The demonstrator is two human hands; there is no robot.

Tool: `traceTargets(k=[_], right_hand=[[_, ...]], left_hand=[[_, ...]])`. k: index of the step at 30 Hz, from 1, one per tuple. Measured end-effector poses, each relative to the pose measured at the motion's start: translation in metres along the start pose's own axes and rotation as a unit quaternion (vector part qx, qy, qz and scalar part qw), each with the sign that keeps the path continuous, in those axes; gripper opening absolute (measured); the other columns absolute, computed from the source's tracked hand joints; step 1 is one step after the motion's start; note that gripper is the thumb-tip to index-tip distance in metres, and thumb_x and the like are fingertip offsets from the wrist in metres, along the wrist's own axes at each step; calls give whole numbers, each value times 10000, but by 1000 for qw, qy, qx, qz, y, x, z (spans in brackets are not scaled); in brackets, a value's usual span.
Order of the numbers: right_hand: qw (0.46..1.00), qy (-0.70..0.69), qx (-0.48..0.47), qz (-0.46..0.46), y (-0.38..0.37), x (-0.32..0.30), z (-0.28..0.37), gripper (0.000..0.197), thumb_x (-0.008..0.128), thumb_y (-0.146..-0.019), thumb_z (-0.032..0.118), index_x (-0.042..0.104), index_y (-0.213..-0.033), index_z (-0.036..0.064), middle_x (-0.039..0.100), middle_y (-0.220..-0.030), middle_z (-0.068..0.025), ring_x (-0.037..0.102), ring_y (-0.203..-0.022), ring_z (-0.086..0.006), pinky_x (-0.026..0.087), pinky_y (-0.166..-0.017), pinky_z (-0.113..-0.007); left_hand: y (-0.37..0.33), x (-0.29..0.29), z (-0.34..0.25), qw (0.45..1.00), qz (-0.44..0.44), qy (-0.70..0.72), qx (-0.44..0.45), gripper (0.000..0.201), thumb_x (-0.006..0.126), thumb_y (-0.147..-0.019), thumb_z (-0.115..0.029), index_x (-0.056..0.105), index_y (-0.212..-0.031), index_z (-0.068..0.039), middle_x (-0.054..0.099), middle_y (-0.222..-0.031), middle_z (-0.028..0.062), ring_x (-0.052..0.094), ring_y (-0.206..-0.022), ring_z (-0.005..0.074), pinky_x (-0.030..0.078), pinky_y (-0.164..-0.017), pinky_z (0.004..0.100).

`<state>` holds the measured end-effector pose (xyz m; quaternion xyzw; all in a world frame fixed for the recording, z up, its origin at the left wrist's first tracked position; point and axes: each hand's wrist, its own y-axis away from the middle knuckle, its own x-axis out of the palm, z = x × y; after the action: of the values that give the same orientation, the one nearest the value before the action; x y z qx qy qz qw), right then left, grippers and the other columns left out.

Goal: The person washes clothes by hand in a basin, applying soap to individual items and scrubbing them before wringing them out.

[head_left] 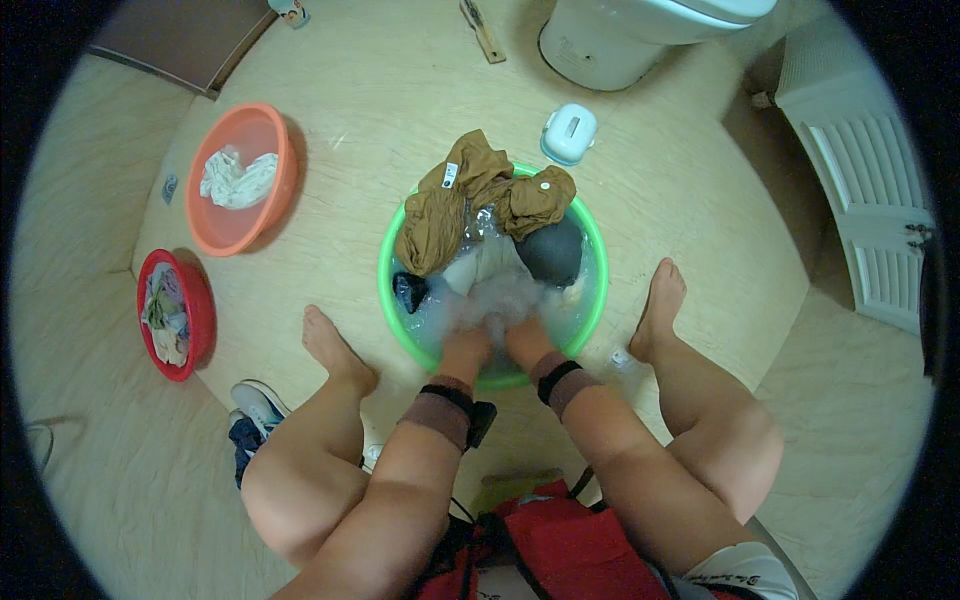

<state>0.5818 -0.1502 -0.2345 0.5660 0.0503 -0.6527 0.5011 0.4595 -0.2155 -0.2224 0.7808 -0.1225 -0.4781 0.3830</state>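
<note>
A green basin (pixel 602 300) of cloudy water and clothes stands between my feet. Close together at its near side, my left hand (pixel 468 335) and my right hand (pixel 522 335) are smeared by motion against a pale grey cloth (pixel 488 262). Their fingers cannot be made out, nor whether they grip it. Brown clothing (pixel 435 235) with a white tag drapes over the basin's far rim. A dark grey garment (pixel 552 252) lies at the right inside, and a small black item (pixel 409 291) at the left.
To the left stand an orange basin (pixel 203 220) with white cloth and a red basin (pixel 205 320) with mixed clothes. Beyond the green basin are a white-and-blue box (pixel 570 133), a brush (pixel 484 34) and a toilet (pixel 600 45). Shoes (pixel 258 408) lie by my left leg.
</note>
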Motion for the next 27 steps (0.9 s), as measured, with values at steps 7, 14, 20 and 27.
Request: traceTargets(k=[7,14,20,27], right_hand=[[997,9,-55,61,-4,24,-12,274,482,-860,135,612,-1084,47,645,-1034,-190,641,-894,-357,517,-763,-475],[947,-177,-163,-212,7,-56,-7,348,619,-696,82,595,-1038,23,597,-1054,-207,557,-990,-398,451,-861,-454],[919,-283,-175,-211,83,-199,64,291,652,-651,51,618,-937,6,626,-944,-223,587,-931,-404,469,-817,-446],[893,-273,-218,-286,149,-269,95,231,642,-664,57,623,-892,27,631,-901,-210,597,-906,-387,479,-788,-439]], left_hand=[[-5,15,4,996,85,-16,3,351,483,-891,-292,638,-1150,-115,602,-1202,154,568,-1099,378,366,-997,515],[44,-32,3,948,-305,43,86,388,669,-737,-158,602,-1112,-85,637,-1063,178,608,-1000,350,474,-844,470],[129,-135,-13,897,-290,297,152,371,637,-691,-33,566,-1055,-25,615,-999,220,608,-950,369,475,-787,415],[213,-193,-48,855,-338,329,215,336,564,-693,47,553,-1023,-14,589,-830,87,558,-776,143,453,-683,290]])
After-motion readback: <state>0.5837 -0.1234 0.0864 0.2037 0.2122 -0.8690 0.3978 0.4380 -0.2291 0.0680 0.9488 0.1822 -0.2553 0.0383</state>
